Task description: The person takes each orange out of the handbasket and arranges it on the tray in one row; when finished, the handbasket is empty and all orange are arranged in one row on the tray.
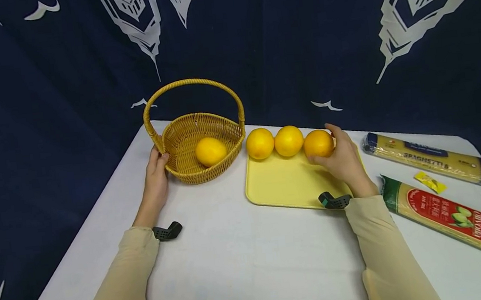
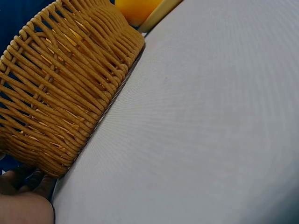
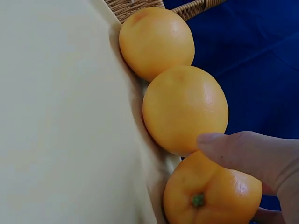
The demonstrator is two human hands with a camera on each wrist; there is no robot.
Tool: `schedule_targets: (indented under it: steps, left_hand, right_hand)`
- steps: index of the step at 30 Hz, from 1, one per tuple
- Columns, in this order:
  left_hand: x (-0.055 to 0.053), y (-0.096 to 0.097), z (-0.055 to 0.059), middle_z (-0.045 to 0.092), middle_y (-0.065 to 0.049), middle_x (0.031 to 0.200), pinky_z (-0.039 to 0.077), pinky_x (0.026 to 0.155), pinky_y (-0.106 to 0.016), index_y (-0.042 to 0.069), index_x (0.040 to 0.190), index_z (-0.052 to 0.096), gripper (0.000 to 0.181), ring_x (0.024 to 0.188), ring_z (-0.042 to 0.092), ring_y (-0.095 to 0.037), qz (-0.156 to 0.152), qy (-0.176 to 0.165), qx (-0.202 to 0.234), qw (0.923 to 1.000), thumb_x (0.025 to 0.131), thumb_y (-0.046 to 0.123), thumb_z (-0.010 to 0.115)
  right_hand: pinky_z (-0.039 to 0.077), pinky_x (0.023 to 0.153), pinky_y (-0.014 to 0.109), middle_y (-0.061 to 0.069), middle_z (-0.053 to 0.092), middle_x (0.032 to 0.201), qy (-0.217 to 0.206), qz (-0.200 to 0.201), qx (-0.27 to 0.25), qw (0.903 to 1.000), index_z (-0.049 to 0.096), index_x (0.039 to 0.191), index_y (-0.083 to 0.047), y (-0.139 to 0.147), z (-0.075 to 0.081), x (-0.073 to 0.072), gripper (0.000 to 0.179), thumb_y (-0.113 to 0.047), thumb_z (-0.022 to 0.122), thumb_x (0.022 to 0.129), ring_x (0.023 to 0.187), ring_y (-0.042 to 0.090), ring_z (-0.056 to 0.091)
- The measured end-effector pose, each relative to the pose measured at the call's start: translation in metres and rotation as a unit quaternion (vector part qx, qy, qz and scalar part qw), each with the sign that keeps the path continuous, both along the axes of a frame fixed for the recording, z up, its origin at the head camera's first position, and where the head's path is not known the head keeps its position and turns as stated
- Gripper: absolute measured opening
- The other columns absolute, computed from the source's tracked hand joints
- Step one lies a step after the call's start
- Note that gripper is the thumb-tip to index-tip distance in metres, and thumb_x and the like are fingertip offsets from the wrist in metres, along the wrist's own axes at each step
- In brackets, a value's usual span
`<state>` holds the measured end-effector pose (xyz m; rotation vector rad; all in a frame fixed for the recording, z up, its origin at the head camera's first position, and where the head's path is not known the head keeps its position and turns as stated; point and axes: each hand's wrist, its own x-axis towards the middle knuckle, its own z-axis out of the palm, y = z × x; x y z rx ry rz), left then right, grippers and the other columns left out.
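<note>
A wicker basket (image 1: pixel 205 175) with a tall arched handle stands at the back left, one orange (image 1: pixel 211 151) inside it. My left hand (image 1: pixel 154 183) grips the basket's left side near the foot of the handle; in the left wrist view its fingers (image 2: pixel 35 182) are partly hidden behind the weave. Along the back edge of a yellow tray (image 1: pixel 288 184), three oranges sit in a row: a left one (image 1: pixel 260 143), a middle one (image 1: pixel 289 141) and a right one (image 1: pixel 318 144). Thumb and fingers of my right hand (image 1: pixel 345 161) hold the right orange from either side.
On the right lie a blue-ended spaghetti pack (image 1: pixel 426 155), a small yellow packet (image 1: pixel 430 182) and a green and red pasta pack (image 1: pixel 459 220). A dark blue curtain (image 1: pixel 276 68) hangs behind the white table (image 1: pixel 252 266).
</note>
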<state>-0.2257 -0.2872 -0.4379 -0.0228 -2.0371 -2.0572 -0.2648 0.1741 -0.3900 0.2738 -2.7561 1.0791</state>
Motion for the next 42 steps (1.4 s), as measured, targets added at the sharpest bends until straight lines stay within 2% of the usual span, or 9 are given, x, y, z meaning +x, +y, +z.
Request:
schedule_targets:
  steps: [5,10,18,23,30,35,38,42]
  left_hand:
    - [-0.001,0.001,0.000,0.017,0.002,0.177,0.011,0.135,-0.034,0.023,0.170,0.020,0.057,0.163,0.014,-0.013,0.003,-0.005,0.001,1.0000,0.114,0.020,0.035]
    - [0.000,0.001,-0.001,0.017,0.001,0.177,0.011,0.134,-0.034,0.023,0.170,0.020,0.057,0.163,0.015,-0.013,0.001,-0.005,0.005,1.0000,0.114,0.020,0.034]
    - [0.000,0.001,-0.001,0.014,0.004,0.177,0.010,0.134,-0.033,0.024,0.170,0.017,0.058,0.163,0.012,-0.011,0.000,-0.009,-0.003,1.0000,0.115,0.021,0.034]
    - [0.001,0.000,0.000,0.015,0.006,0.177,0.011,0.134,-0.033,0.027,0.170,0.018,0.058,0.163,0.014,-0.010,0.002,-0.012,-0.018,0.9998,0.115,0.023,0.034]
    - [0.002,0.002,-0.002,0.014,0.005,0.177,0.011,0.135,-0.034,0.025,0.170,0.017,0.059,0.163,0.013,-0.011,0.001,-0.011,-0.013,0.9999,0.114,0.022,0.034]
    - [0.003,0.002,-0.003,0.014,0.007,0.177,0.011,0.134,-0.034,0.026,0.170,0.017,0.058,0.162,0.013,-0.009,0.007,-0.017,-0.026,0.9995,0.115,0.024,0.034]
    - [0.003,0.001,-0.002,0.014,0.006,0.177,0.011,0.135,-0.035,0.025,0.170,0.017,0.059,0.163,0.012,-0.011,0.013,-0.017,-0.044,0.9988,0.115,0.025,0.034]
    - [0.003,0.000,0.001,0.014,0.006,0.177,0.011,0.135,-0.036,0.024,0.171,0.016,0.059,0.163,0.011,-0.011,0.019,-0.018,-0.055,0.9982,0.114,0.027,0.035]
  right_hand:
    - [0.030,0.123,0.068,0.026,0.035,0.165,0.030,-0.017,-0.009,0.9994,0.035,0.161,-0.004,-0.005,0.009,0.004,0.094,-0.025,0.087,0.086,0.149,0.050,0.037]
    - [0.039,0.118,0.063,0.020,0.039,0.165,0.066,-0.033,-0.034,0.9967,0.043,0.158,-0.006,-0.018,0.020,0.009,0.085,-0.026,0.086,0.088,0.146,0.045,0.042]
    - [0.038,0.119,0.061,0.016,0.041,0.165,0.109,-0.009,-0.060,0.9922,0.052,0.152,-0.007,-0.042,0.027,0.017,0.077,-0.024,0.088,0.087,0.146,0.042,0.044]
    - [0.039,0.118,0.061,0.019,0.044,0.161,0.122,0.024,-0.055,0.9907,0.056,0.148,-0.006,-0.059,0.023,0.020,0.074,-0.022,0.090,0.085,0.143,0.041,0.046]
    - [0.032,0.120,0.064,0.017,0.048,0.159,0.094,0.076,-0.065,0.9905,0.059,0.146,-0.006,-0.085,0.022,0.026,0.071,-0.020,0.090,0.084,0.146,0.037,0.045]
    - [0.049,0.113,0.053,0.014,0.055,0.153,0.083,0.126,-0.065,0.9864,0.059,0.145,-0.005,-0.105,0.022,0.027,0.069,-0.019,0.089,0.085,0.138,0.035,0.053]
    - [0.050,0.112,0.051,0.011,0.057,0.150,0.075,0.153,-0.055,0.9839,0.057,0.146,-0.007,-0.121,0.023,0.027,0.067,-0.020,0.087,0.087,0.136,0.033,0.055]
    - [0.045,0.116,0.048,0.010,0.056,0.152,0.067,0.194,-0.029,0.9783,0.055,0.149,-0.009,-0.149,0.027,0.026,0.067,-0.024,0.083,0.090,0.138,0.031,0.054]
